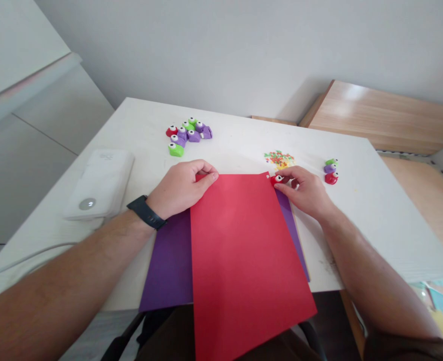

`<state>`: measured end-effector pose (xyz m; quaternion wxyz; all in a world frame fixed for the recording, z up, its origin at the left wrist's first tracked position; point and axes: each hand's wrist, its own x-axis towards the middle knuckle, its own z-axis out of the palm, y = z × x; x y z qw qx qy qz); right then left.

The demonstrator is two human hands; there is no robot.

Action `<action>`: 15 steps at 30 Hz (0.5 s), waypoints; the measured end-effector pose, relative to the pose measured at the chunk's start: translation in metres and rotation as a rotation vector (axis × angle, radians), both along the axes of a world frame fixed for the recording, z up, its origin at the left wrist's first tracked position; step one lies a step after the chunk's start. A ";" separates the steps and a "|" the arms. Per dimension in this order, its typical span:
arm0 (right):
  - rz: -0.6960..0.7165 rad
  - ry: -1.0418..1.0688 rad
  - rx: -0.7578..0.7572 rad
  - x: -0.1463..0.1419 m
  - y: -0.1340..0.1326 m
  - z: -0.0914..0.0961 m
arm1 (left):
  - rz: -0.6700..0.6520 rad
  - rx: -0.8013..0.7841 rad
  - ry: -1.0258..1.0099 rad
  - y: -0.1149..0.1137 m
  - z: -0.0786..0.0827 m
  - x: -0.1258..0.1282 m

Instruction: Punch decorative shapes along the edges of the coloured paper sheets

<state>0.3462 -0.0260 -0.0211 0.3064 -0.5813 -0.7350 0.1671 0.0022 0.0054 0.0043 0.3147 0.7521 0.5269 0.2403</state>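
A red sheet of paper (240, 250) lies over a purple sheet (172, 260), its near end hanging past the table's front edge. My left hand (185, 185) pinches the red sheet at its far left corner. At the far right corner, my right hand (304, 188) grips a small red craft punch (276, 180) between thumb and fingers. The punch sits against the paper's edge, and a small pale hole shows beside it. Whether its jaws are pressed together, I cannot tell.
Several red, green and purple punches (193, 136) stand at the back left. Colourful paper bits (279, 158) are heaped beyond my right hand. More punches (331, 178) stand to the right. A white device (103, 175) with a cable lies left on the white table (236, 145).
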 end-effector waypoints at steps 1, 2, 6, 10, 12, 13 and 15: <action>0.003 -0.003 0.004 0.000 0.000 0.000 | 0.000 0.002 0.000 0.000 0.000 0.000; 0.009 -0.009 0.008 0.000 0.000 0.001 | -0.001 0.003 0.000 0.000 0.000 0.000; 0.034 -0.036 0.024 0.001 -0.001 0.002 | -0.011 0.011 -0.005 0.000 -0.001 0.000; 0.053 -0.066 0.047 0.001 -0.003 0.005 | -0.009 0.009 -0.008 0.000 -0.001 0.000; 0.054 -0.080 0.052 0.001 -0.003 0.006 | -0.007 0.010 -0.005 0.000 -0.001 0.000; 0.053 -0.086 0.052 0.001 -0.004 0.007 | -0.009 0.012 -0.001 -0.001 0.000 0.000; 0.055 -0.092 0.045 0.000 -0.005 0.009 | -0.013 0.020 0.006 -0.002 0.001 0.000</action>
